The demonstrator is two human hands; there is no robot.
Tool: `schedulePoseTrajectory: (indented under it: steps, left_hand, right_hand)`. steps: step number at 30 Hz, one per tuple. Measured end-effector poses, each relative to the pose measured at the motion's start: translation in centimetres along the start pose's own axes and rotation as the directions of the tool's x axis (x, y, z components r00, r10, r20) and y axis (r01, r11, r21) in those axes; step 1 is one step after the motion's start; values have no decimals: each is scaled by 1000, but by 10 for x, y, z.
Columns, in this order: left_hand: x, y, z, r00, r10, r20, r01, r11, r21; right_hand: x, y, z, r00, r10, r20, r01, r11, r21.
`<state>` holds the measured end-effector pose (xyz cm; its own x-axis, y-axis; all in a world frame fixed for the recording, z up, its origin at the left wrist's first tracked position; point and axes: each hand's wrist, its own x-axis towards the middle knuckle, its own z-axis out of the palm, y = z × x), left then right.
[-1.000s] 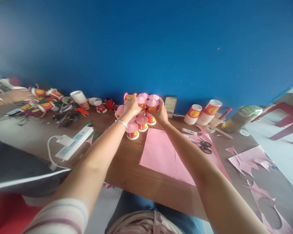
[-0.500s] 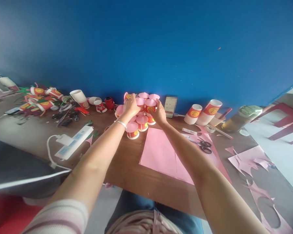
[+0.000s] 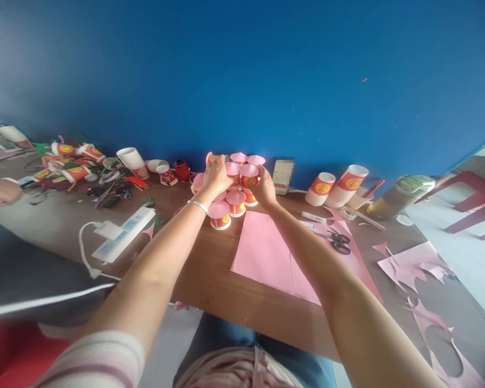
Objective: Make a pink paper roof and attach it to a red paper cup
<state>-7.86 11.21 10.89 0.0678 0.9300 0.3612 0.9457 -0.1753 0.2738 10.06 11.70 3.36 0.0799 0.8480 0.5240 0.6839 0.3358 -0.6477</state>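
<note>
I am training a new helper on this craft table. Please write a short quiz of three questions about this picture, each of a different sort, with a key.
1. True or false: both hands, the left hand and the right hand, are at the cluster of pink-topped cups.
2. What lies on the table directly in front of that cluster? A) pink paper sheet B) a book C) a plate
3. Fill in: the black-handled ______ lie to the right of the sheet.

Key: 1 true; 2 A; 3 scissors.
</note>
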Motion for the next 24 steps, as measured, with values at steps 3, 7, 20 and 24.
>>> schedulePoseTrajectory:
  steps: [3,7,20,24]
  left_hand:
    - [-1,0,-1,1000,0,-2,0,1000,6]
    - [-1,1,-3,1000,15,-13,-15,1000,4]
    - [4,-4,-1,1000,12,-13,-12,1000,0]
    - [2,-3,-1,1000,14,-6,-14,1000,14]
  right_hand:
    - [-2,2,-3,1000,8,2,-8,1000,6]
    - [-3,3,-7,999,21,27,-21,1000,-1]
    - [-2,-5,-8,998,55,23,-55,998,-13]
    - [-7,1,-5,999,38,5,-38,999,12]
